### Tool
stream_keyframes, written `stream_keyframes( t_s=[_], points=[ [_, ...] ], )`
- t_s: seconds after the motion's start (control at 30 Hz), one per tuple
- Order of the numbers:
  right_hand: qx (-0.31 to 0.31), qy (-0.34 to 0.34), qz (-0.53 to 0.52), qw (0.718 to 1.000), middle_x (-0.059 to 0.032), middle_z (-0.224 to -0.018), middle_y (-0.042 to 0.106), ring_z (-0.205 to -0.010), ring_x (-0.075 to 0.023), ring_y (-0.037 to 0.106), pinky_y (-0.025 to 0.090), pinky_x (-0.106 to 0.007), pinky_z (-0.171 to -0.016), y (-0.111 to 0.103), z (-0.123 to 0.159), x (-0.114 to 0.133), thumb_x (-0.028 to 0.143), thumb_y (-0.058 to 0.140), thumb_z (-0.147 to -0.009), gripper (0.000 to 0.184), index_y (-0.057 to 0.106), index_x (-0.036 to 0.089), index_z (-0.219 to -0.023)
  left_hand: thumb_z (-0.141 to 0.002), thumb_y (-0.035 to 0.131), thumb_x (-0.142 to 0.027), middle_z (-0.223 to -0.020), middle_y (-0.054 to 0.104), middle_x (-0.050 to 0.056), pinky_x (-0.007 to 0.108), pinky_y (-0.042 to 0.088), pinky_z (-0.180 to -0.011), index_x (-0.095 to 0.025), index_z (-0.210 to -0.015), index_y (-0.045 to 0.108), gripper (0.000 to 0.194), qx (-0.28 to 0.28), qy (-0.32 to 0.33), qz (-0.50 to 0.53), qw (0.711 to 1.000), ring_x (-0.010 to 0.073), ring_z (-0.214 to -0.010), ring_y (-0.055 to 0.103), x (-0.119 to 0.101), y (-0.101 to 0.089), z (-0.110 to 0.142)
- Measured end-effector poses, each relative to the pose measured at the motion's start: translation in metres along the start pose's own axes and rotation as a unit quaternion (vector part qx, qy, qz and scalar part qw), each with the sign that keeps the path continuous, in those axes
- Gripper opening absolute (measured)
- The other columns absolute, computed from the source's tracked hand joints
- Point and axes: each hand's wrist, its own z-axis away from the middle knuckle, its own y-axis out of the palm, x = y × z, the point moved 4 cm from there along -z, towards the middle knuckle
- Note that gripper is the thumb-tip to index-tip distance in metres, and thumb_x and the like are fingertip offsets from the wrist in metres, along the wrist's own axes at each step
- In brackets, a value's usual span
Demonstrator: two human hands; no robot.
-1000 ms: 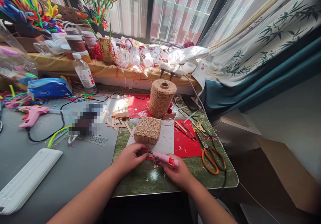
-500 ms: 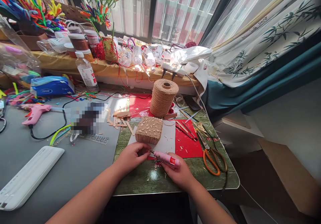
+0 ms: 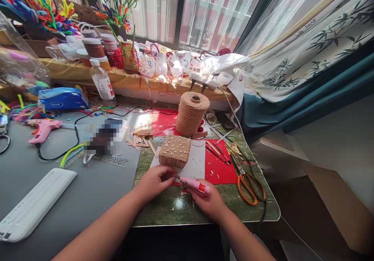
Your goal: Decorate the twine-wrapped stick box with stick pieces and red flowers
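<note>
Head view: right grip (image 3: pixel 209 202) clasps glue gun (image 3: pixel 192 183); left grip (image 3: pixel 154 181) beside nozzle (image 3: pixel 177 177), closure indeterminate; box (image 3: pixel 174 150) just beyond.

Daylight is entering through the window (image 3: pixel 219 17), whitening the bottles (image 3: pixel 175 67); glare is spotting the green tabletop (image 3: pixel 154 214).

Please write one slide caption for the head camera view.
The right hand holds a pink glue gun, its nozzle near the left hand, beside a twine-topped block.
</note>
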Motion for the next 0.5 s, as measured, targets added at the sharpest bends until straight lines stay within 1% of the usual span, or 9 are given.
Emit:
stream_keyframes(
  t_s=[0.13,0.2,0.27,0.33,0.43,0.5],
  points=[
    [0.002,-0.005,-0.018,1.0,-0.0073,-0.093,0.073,-0.083,-0.0231,0.067,0.056,-0.035,-0.077,0.0,0.0,0.003,0.034,0.067,-0.094,0.018,0.072,0.02,-0.104,-0.09,0.065,-0.033,-0.093,0.075,0.002,0.027,0.053,-0.072,-0.023,-0.103,0.075,0.019,0.0,-0.001,-0.001,1.0,0.0172,-0.078,0.068,-0.001,-0.001,0.0],
    [-0.005,-0.007,-0.041,0.999,-0.0073,-0.095,0.072,-0.084,-0.0228,0.067,0.056,-0.035,-0.079,-0.001,0.0,0.005,0.034,0.066,-0.096,0.018,0.071,0.021,-0.106,-0.092,0.065,-0.035,-0.094,0.076,0.003,0.028,0.054,-0.074,-0.023,-0.105,0.075,0.021,-0.007,-0.002,-0.018,1.0,0.0181,-0.08,0.068,0.0,-0.002,0.0],
    [-0.013,-0.014,-0.063,0.998,-0.0066,-0.094,0.07,-0.085,-0.0222,0.067,0.055,-0.035,-0.08,-0.003,0.001,0.008,0.034,0.066,-0.096,0.017,0.07,0.021,-0.107,-0.093,0.063,-0.035,-0.097,0.076,0.004,0.03,0.054,-0.077,-0.024,-0.107,0.075,0.022,-0.016,0.01,-0.061,0.998,0.0199,-0.085,0.069,0.001,-0.003,0.0],
    [-0.021,-0.027,-0.072,0.997,-0.0059,-0.094,0.069,-0.086,-0.0217,0.066,0.055,-0.035,-0.081,-0.006,0.002,0.01,0.033,0.066,-0.095,0.017,0.069,0.021,-0.107,-0.094,0.062,-0.034,-0.102,0.076,0.005,0.033,0.055,-0.083,-0.026,-0.106,0.076,0.021,-0.022,0.04,-0.12,0.992,0.0223,-0.094,0.069,0.001,-0.004,-0.001],
    [-0.037,-0.041,-0.06,0.997,-0.0051,-0.093,0.067,-0.087,-0.0211,0.065,0.055,-0.034,-0.081,-0.012,0.005,0.011,0.033,0.066,-0.095,0.017,0.07,0.02,-0.105,-0.094,0.061,-0.034,-0.108,0.075,0.006,0.036,0.054,-0.092,-0.028,-0.101,0.079,0.019,-0.032,0.082,-0.198,0.976,0.0255,-0.104,0.068,0.003,-0.002,-0.002],
    [-0.051,-0.046,-0.048,0.997,-0.0049,-0.092,0.068,-0.085,-0.0207,0.064,0.054,-0.034,-0.08,-0.015,0.006,0.011,0.034,0.067,-0.094,0.018,0.071,0.02,-0.105,-0.095,0.061,-0.036,-0.109,0.075,0.006,0.039,0.054,-0.094,-0.028,-0.099,0.08,0.02,-0.038,0.086,-0.232,0.968,0.0272,-0.107,0.068,0.006,0.0,-0.003]
  ],
)
